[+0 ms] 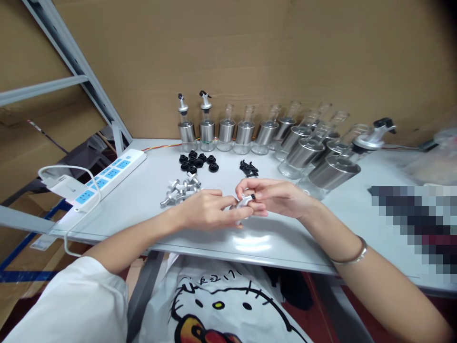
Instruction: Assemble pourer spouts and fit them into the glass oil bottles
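My left hand is closed around a silver bottle pourer, whose spout points toward my other hand. At the spout's tip sits a small black flip cap. The fingers of my right hand pinch this cap; part of the grip is hidden. Beside my left hand lies a pile of silver pourer tops. Behind it are several black stoppers. A small heap of black flip caps lies just beyond my fingers.
Glass bottles with steel sleeves line the table's back; three carry pourers, including the near right one. A white power strip with a plugged-in cable lies left. A cardboard wall stands behind. The table's front edge is close.
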{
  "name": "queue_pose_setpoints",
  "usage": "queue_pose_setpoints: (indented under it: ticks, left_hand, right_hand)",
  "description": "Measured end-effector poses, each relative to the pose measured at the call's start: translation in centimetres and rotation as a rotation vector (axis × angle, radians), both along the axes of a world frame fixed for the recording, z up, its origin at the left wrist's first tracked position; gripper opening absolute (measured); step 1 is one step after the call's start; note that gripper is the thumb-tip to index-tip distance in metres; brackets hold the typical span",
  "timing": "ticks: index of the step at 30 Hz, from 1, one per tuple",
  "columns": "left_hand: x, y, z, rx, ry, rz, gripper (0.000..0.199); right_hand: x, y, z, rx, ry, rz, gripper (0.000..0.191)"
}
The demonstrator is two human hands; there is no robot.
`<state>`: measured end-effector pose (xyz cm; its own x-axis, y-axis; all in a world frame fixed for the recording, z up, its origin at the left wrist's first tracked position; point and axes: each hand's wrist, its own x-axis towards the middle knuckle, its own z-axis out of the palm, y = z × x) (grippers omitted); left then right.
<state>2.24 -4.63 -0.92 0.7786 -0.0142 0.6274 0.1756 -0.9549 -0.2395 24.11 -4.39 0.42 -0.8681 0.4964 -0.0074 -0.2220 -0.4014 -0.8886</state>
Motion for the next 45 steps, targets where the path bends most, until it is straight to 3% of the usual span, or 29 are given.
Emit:
queue_pose_setpoints:
  ticks: [7, 13, 19, 25, 30, 33, 36, 39, 42, 45]
  left_hand:
    - [0.0, 0.0, 0.3, -0.007, 0.016, 0.01, 0.026]
    - [0.1, 0.0, 0.1, 0.014, 0.022, 0.037, 0.024]
    - [-0.2, 0.4, 0.2, -0.113, 0.021, 0.075, 0.031]
    - [-0.2, 0.6, 0.4, -0.11, -0.002, 0.089, 0.027]
    - [-0.5, 0.6, 0.2, -0.258, 0.055, 0.103, 0.032]
    - [-2.0, 1.9, 1.3, -0.362, -0.073, 0.301, 0.042]
    - [-4.7, 4.9, 2.1, -0.482, -0.215, 0.811, 0.032]
    - [-7.3, 8.2, 1.3, -0.67, -0.023, 1.145, 0.033]
    - [-8.8, 10.3, -0.5, -0.762, 0.031, 1.175, 0.039]
    - [-8.9, 11.0, -1.7, -0.804, 0.041, 1.158, 0.041]
  right_hand:
    - [-0.5, -0.3, 0.4, 0.052, -0.047, -0.091, 0.018]
    - [-0.3, -0.3, 0.4, 0.307, -0.187, -0.183, 0.03]
    - [-0.6, -0.4, 0.1, 0.378, -0.234, -0.275, 0.03]
    - [-0.6, -0.2, 0.6, 0.447, -0.316, -0.337, 0.033]
    - [-0.7, -0.3, 0.9, 0.492, -0.352, -0.337, 0.032]
    - [-0.9, -0.4, 0.8, 0.485, -0.333, -0.411, 0.03]
    - [-0.7, -0.3, 0.5, 0.468, -0.324, -0.493, 0.03]
    - [-0.4, 0.0, 0.2, 0.478, -0.344, -0.539, 0.028]
    - [-0.2, 0.1, 0.2, 0.487, -0.344, -0.553, 0.027]
    - [-0.3, 0.0, 0.4, 0.5, -0.339, -0.559, 0.027]
